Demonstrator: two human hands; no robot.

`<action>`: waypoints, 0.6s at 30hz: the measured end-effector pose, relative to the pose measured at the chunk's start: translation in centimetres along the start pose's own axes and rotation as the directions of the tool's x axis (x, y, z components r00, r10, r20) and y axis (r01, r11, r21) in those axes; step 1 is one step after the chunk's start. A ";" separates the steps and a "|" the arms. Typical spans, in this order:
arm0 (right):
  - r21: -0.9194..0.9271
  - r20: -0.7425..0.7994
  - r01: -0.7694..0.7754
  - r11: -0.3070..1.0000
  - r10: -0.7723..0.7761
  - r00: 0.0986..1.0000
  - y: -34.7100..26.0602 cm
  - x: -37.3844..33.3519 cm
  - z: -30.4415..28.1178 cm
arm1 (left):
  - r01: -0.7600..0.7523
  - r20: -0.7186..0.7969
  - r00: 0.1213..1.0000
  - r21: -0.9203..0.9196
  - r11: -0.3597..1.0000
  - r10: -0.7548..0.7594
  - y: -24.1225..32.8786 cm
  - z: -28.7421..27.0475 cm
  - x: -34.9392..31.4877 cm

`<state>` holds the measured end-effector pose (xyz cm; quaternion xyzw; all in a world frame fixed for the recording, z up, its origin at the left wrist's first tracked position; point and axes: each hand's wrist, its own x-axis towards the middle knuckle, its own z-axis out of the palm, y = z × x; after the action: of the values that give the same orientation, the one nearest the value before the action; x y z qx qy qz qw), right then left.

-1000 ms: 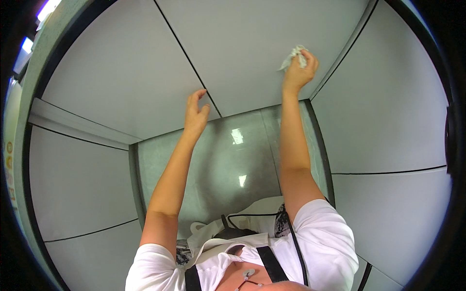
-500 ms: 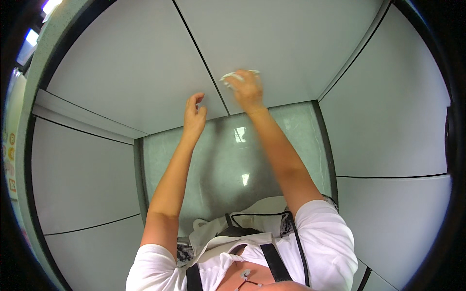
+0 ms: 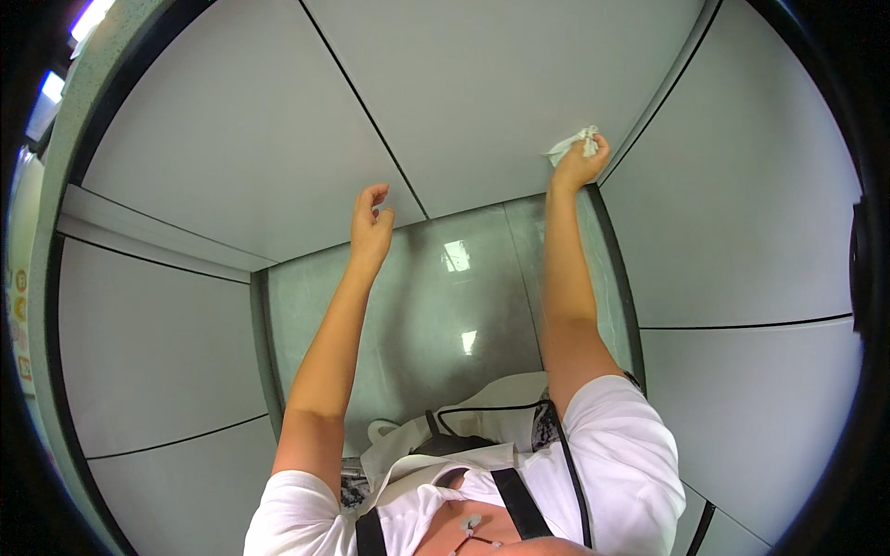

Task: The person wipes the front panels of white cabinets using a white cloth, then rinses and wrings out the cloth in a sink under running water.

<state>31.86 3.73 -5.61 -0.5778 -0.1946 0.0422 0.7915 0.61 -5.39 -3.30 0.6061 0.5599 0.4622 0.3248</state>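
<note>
Head view shows two bare hands reaching forward over a floor boxed in by pale grey panels. One crumpled white cloth (image 3: 567,148) is in the right hand (image 3: 579,167), its fingers and thumb clamped on a bunched part while a loose end sticks out to the left. Cloth and hand are low on the front right panel (image 3: 501,83), near its right corner; whether the cloth presses on the surface, I cannot tell. The left hand (image 3: 373,227) is near the bottom edge of the front left panel (image 3: 232,120), fingers half curled and the thumb apart from them. Whether its fingertips touch the panel is unclear.

Two panels make up the front, parted by one slanting black seam (image 3: 362,102). Two larger ones stand on the right side, an upper (image 3: 742,185) and a lower (image 3: 751,398), and two on the left, again upper (image 3: 148,343) and lower (image 3: 185,491). Whether any of the six is a cupboard door, and what it might contain, cannot be told. Two bright reflections lie on the glossy grey-green floor (image 3: 417,324). Against the body are one beige garment (image 3: 505,394), two white sleeves (image 3: 621,463), two black straps (image 3: 521,505) and one black cable (image 3: 573,473).
</note>
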 end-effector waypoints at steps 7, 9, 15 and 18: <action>0.096 0.422 0.358 0.929 -0.364 0.830 -4.0 -12.3 2.2 | 0.043 -0.021 0.999 0.004 0.999 -0.043 -0.8 -0.4 -0.2; 0.114 0.578 0.431 0.895 -0.412 0.704 -3.9 -15.3 2.6 | 0.046 -0.008 0.999 -0.003 0.999 -0.046 -1.1 0.2 -0.1; 0.136 0.671 0.555 0.820 -0.489 0.558 -3.3 -14.5 2.0 | 0.035 0.011 0.999 -0.049 0.998 -0.035 -1.1 0.7 -0.1; 0.038 0.504 0.542 0.839 -0.485 0.715 -2.0 -11.3 1.5 | 0.052 -0.003 0.999 -0.038 0.998 -0.052 -0.7 0.1 -0.2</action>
<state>20.64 1.15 -6.31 -0.5139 -0.5450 -0.0442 0.6610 0.42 -5.45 -4.01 0.5842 0.5672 0.4652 0.3472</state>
